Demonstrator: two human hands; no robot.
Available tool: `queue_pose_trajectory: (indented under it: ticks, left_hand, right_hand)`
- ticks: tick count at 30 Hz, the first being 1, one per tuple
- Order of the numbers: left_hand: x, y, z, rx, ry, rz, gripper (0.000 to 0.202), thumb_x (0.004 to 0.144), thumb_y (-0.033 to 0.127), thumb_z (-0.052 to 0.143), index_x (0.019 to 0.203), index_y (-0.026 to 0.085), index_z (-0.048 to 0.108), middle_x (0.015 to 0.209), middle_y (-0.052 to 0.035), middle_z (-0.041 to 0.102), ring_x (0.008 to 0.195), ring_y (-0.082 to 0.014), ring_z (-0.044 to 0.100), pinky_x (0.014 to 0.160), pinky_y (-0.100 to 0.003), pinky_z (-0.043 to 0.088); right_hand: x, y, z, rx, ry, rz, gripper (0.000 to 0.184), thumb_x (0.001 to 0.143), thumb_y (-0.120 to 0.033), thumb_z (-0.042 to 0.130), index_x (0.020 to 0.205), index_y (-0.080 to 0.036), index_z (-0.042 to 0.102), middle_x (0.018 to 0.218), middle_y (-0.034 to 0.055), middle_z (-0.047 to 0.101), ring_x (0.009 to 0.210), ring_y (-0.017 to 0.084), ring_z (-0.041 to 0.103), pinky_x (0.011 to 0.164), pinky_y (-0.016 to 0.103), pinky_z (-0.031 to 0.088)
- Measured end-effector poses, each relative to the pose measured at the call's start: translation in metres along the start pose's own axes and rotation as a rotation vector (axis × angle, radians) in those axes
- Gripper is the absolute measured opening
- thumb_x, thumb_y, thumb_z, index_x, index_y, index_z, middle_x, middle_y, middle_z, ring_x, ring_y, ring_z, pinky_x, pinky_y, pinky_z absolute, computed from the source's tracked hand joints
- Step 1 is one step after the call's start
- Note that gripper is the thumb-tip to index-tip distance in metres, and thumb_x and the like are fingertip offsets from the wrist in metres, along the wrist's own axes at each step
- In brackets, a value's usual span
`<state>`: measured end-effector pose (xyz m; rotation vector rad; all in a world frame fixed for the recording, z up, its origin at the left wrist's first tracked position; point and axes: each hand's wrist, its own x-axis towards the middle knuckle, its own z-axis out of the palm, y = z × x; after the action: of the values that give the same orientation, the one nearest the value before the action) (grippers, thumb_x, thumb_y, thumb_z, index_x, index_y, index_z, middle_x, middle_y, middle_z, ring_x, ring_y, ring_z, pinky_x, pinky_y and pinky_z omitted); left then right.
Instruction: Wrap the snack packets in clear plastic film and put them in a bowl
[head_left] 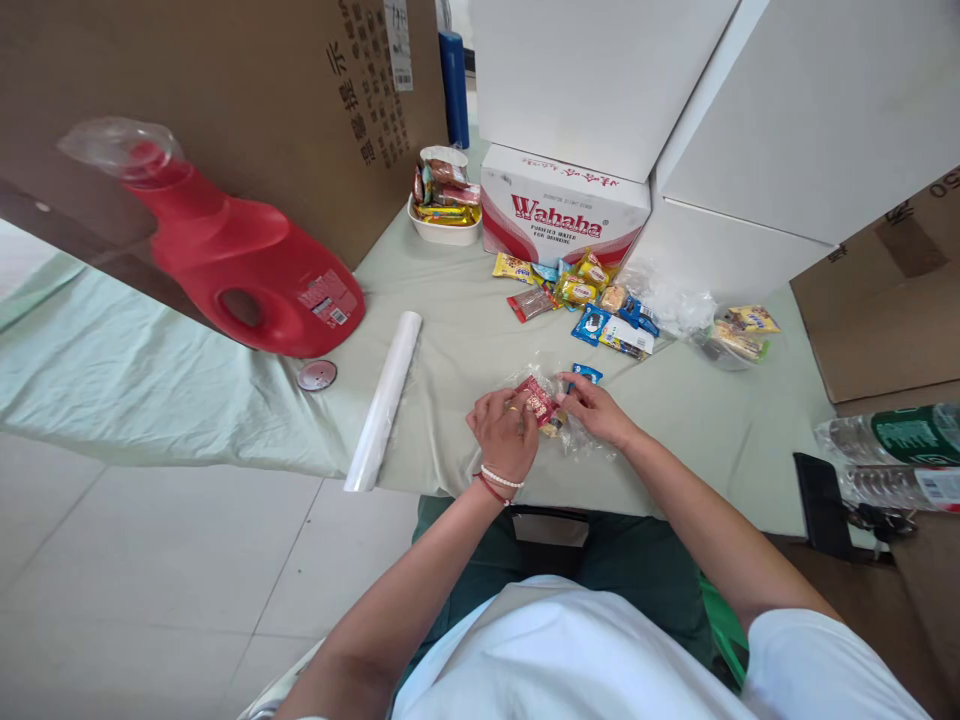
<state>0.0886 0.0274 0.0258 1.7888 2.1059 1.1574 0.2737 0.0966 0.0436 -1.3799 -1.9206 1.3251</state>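
Observation:
My left hand (506, 432), with a white bead bracelet and a red cord at the wrist, is closed on a small red snack packet (537, 400). Around the packet lies a clear plastic bag (581, 438), with something yellowish showing low in it. On the right side, my right hand (594, 408) pinches the edge of this bag between thumb and fingers. A blue snack packet (586, 373) lies just behind my right fingers. Farther back is a loose pile of wrapped snacks, among them a brown-red stick packet (531, 303) and a blue packet (592, 324).
Left of my hands lies a white plastic roll (384, 400). A red detergent jug (255, 265) stands farther left. Behind are a white snack basket (444, 232) and a Wahaha carton (564, 208). A filled clear bag (735, 340) sits right, with plastic bottles (900, 438) beyond.

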Motion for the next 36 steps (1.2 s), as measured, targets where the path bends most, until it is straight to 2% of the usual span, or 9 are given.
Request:
queue_pose_trajectory:
  ticks: [3, 6, 11, 15, 18, 22, 27, 31, 36]
  left_hand:
    - [-0.003, 0.004, 0.005, 0.071, -0.114, 0.038, 0.028, 0.099, 0.035, 0.057, 0.116, 0.031, 0.079, 0.113, -0.0114, 0.070, 0.108, -0.0300, 0.056, 0.093, -0.047, 0.038]
    - [-0.002, 0.006, 0.010, 0.130, -0.224, 0.050, 0.027, 0.100, 0.037, 0.059, 0.116, 0.034, 0.080, 0.104, -0.0111, 0.068, 0.100, -0.0300, 0.054, 0.087, -0.046, 0.038]
    - [0.000, 0.004, 0.015, 0.122, -0.271, 0.073, 0.028, 0.098, 0.034, 0.061, 0.120, 0.033, 0.079, 0.104, -0.0115, 0.069, 0.100, -0.0314, 0.056, 0.087, -0.047, 0.042]
    - [-0.002, -0.005, 0.020, -0.120, -0.295, 0.097, 0.028, 0.096, 0.021, 0.057, 0.114, 0.026, 0.078, 0.107, -0.0101, 0.073, 0.101, -0.0275, 0.063, 0.090, -0.044, 0.049]
    - [-0.005, -0.022, 0.017, -0.330, -0.258, 0.056, 0.033, 0.095, 0.014, 0.049, 0.110, 0.025, 0.076, 0.106, -0.0073, 0.073, 0.097, -0.0214, 0.066, 0.089, -0.037, 0.054]
    - [0.004, -0.037, 0.006, -0.076, -0.028, -0.214, 0.030, 0.097, 0.026, 0.050, 0.114, 0.021, 0.075, 0.111, -0.0131, 0.070, 0.114, -0.0291, 0.062, 0.102, -0.048, 0.051]
    - [0.039, -0.023, 0.003, 0.052, -0.184, -0.292, 0.044, 0.104, 0.046, 0.042, 0.093, 0.021, 0.076, 0.130, -0.0172, 0.066, 0.137, -0.0354, 0.050, 0.111, -0.056, 0.042]
    - [0.056, -0.008, 0.009, -0.056, -0.372, -0.328, 0.040, 0.091, 0.059, 0.063, 0.092, 0.019, 0.069, 0.109, -0.0165, 0.072, 0.111, -0.0333, 0.065, 0.097, -0.047, 0.050]
    - [0.055, -0.013, 0.008, -0.264, -0.367, -0.388, 0.011, 0.084, 0.033, 0.066, 0.087, 0.023, 0.066, 0.086, -0.0044, 0.071, 0.082, -0.0218, 0.066, 0.080, -0.032, 0.049]
  right_hand:
    - [0.007, -0.002, 0.001, -0.219, 0.121, 0.074, 0.046, 0.093, -0.058, 0.059, 0.113, -0.018, 0.071, 0.071, -0.0036, 0.048, 0.067, 0.016, 0.048, 0.067, 0.029, 0.039]
    - [0.016, 0.001, 0.005, -0.277, 0.185, 0.104, 0.031, 0.093, -0.045, 0.059, 0.091, -0.019, 0.075, 0.080, 0.0012, 0.055, 0.075, 0.018, 0.054, 0.075, 0.031, 0.044]
    - [0.017, 0.004, 0.011, -0.213, 0.266, -0.002, 0.039, 0.097, -0.027, 0.049, 0.123, -0.022, 0.077, 0.090, 0.0042, 0.062, 0.078, 0.019, 0.057, 0.081, 0.034, 0.050]
    - [0.003, 0.004, 0.023, -0.355, 0.122, -0.273, 0.047, 0.100, -0.019, 0.047, 0.141, -0.026, 0.070, 0.090, 0.0047, 0.056, 0.079, 0.019, 0.056, 0.080, 0.032, 0.050]
    - [-0.006, 0.006, 0.034, -0.445, 0.036, -0.341, 0.051, 0.102, -0.016, 0.047, 0.148, -0.029, 0.064, 0.094, 0.0050, 0.054, 0.079, 0.017, 0.055, 0.075, 0.029, 0.049]
    - [-0.009, 0.008, 0.039, -0.520, 0.003, -0.322, 0.054, 0.101, -0.012, 0.045, 0.148, -0.031, 0.063, 0.098, 0.0054, 0.053, 0.082, 0.018, 0.055, 0.076, 0.028, 0.047]
    - [-0.010, 0.002, 0.036, -0.544, -0.028, -0.269, 0.051, 0.099, -0.016, 0.045, 0.145, -0.029, 0.066, 0.100, 0.0063, 0.054, 0.084, 0.019, 0.052, 0.075, 0.028, 0.046]
    - [-0.012, -0.006, 0.036, -0.565, -0.046, -0.259, 0.041, 0.099, -0.019, 0.047, 0.130, -0.028, 0.073, 0.096, 0.0067, 0.055, 0.083, 0.020, 0.047, 0.074, 0.029, 0.044]
    - [-0.021, -0.005, 0.035, -0.524, -0.071, -0.297, 0.036, 0.100, -0.021, 0.051, 0.126, -0.028, 0.075, 0.099, 0.0064, 0.055, 0.089, 0.021, 0.048, 0.081, 0.032, 0.044]
